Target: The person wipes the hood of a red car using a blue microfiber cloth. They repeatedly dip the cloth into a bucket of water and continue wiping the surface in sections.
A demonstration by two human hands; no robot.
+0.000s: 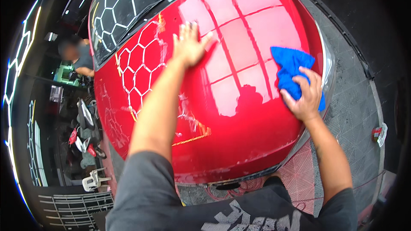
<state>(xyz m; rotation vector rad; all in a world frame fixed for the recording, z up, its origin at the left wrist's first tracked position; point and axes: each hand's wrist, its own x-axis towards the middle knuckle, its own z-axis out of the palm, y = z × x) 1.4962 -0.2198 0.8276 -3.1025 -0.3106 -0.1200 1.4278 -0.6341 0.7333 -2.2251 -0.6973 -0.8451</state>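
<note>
A glossy red car hood (pixel 205 145) spreads out in front of me, mirroring hexagon-shaped lamps and bright window panes. My left hand (pixel 190 47) rests palm down on its middle, fingers spread, with nothing in it. Near the hood's right edge, my right hand (pixel 306 96) presses on a crumpled blue cloth (pixel 293 60), fingers curled over it. Part of the cloth sticks out beyond the fingers, and some of it is hidden beneath the hand.
The windshield (pixel 115 13) and a wiper (pixel 147 9) lie beyond the hood at upper left. Another person (pixel 83 60) is at the far left. A white plastic chair (pixel 94 180) and a parked motorcycle (pixel 85 141) stand left. Grey floor tiles (pixel 351 115) run along the right.
</note>
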